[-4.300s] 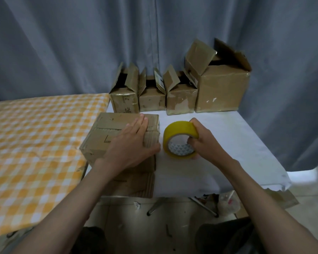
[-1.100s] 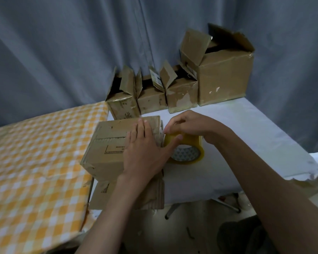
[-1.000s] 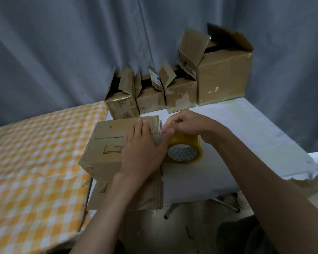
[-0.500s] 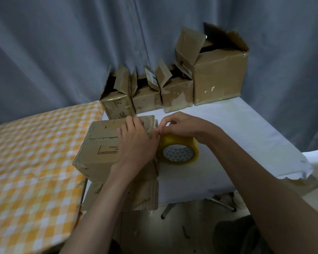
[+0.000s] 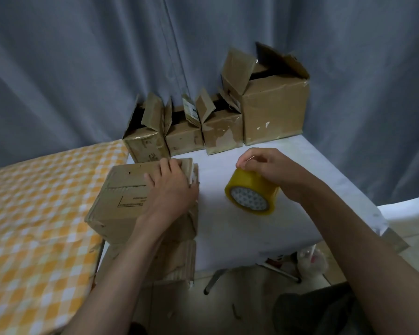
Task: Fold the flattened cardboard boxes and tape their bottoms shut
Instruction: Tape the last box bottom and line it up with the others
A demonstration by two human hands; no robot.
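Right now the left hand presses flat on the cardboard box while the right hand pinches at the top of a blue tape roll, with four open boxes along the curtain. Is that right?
One detail is wrong: the tape roll is yellow, not blue, as the head view shows. The left hand does press flat on the cardboard box, the right hand pinches at the roll's top, and four open boxes stand along the curtain.

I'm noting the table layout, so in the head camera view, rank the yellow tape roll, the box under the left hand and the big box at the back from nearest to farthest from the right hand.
From the right hand:
1. Yellow tape roll, directly under its fingers.
2. Box under the left hand, across the white table to the left.
3. Big box, at the back by the curtain.
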